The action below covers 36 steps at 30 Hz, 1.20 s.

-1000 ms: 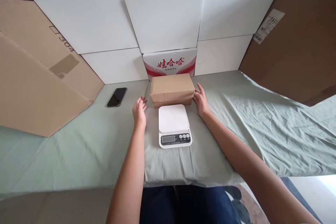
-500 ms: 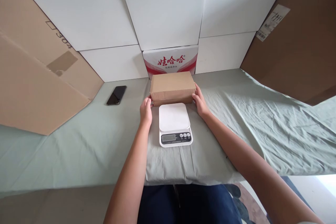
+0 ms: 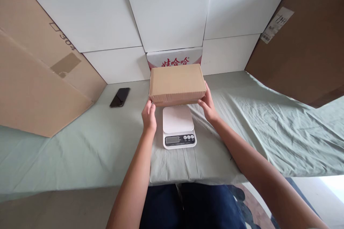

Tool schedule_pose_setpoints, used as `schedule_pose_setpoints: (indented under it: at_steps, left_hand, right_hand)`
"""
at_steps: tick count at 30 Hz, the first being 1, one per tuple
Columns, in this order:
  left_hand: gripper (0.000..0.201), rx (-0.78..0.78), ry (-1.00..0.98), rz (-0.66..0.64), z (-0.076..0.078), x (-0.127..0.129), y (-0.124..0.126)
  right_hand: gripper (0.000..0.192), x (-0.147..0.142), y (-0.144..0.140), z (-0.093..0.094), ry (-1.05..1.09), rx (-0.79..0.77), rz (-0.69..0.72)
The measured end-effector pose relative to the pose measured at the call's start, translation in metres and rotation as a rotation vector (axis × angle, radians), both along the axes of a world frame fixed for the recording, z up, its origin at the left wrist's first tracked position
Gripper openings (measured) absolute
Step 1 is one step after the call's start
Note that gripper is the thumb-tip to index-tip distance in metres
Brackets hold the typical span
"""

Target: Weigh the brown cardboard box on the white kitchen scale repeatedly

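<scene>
Between my two hands is a closed brown cardboard box (image 3: 177, 80), which looks raised off the cloth just behind the scale. My left hand (image 3: 149, 116) grips its lower left corner, thumb at the front and the other fingers partly hidden. At the lower right corner my right hand (image 3: 209, 104) holds it, with the thumb along the front edge. In front of the box lies a white kitchen scale (image 3: 178, 121) with a bare platform, a small display and several round buttons. The display looks blank.
A black phone (image 3: 120, 97) lies to the left on the green cloth (image 3: 113, 150). White panels (image 3: 172, 18) and a red-and-white printed box (image 3: 197, 55) line the back. Large cardboard sheets stand at left (image 3: 34, 68) and right (image 3: 301, 50).
The cardboard box has come up and looks larger, covering more of the printed box behind it. Both hands have stayed on its lower corners, the right one shifting slightly outward.
</scene>
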<state>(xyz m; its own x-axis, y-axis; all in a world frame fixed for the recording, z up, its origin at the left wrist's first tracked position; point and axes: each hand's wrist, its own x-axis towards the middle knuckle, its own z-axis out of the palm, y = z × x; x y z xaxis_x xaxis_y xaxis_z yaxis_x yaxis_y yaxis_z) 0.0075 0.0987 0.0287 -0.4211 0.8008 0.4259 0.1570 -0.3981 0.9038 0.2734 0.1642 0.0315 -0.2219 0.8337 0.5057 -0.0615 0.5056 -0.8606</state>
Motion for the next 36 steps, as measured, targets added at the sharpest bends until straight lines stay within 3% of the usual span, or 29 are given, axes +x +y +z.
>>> schedule_pose_setpoints:
  at_steps: [3,6,10,17,21,25,28,36]
  left_hand:
    - [0.058,0.001,0.024,0.012,0.001,0.010,-0.037]
    - [0.060,-0.036,0.032,0.024,-0.009,0.016,-0.071]
    - [0.060,-0.081,0.025,0.031,-0.024,0.015,-0.096]
    - [0.056,-0.141,-0.026,0.095,-0.029,0.014,-0.099]
    - [0.056,-0.096,-0.026,0.143,-0.027,0.015,-0.099]
    - [0.053,0.035,-0.111,0.372,-0.018,0.012,-0.098]
    - [0.046,0.026,-0.235,0.460,-0.012,0.009,-0.095]
    - [0.027,-0.062,-0.266,0.369,-0.019,0.004,-0.089]
  right_hand:
    - [0.089,0.009,-0.033,-0.005,-0.031,0.042,-0.076]
    - [0.084,0.015,-0.068,-0.019,-0.044,0.022,-0.121]
    - [0.082,0.015,-0.093,-0.031,-0.044,-0.047,-0.113]
    - [0.083,0.010,-0.095,-0.027,-0.086,-0.062,-0.124]
    - [0.080,0.012,-0.093,-0.029,-0.071,-0.041,-0.147]
    - [0.079,0.018,-0.080,-0.023,0.089,0.028,-0.408]
    - [0.076,0.022,-0.071,-0.019,0.221,-0.034,-0.522]
    - [0.066,0.017,-0.073,-0.024,0.165,-0.131,-0.342]
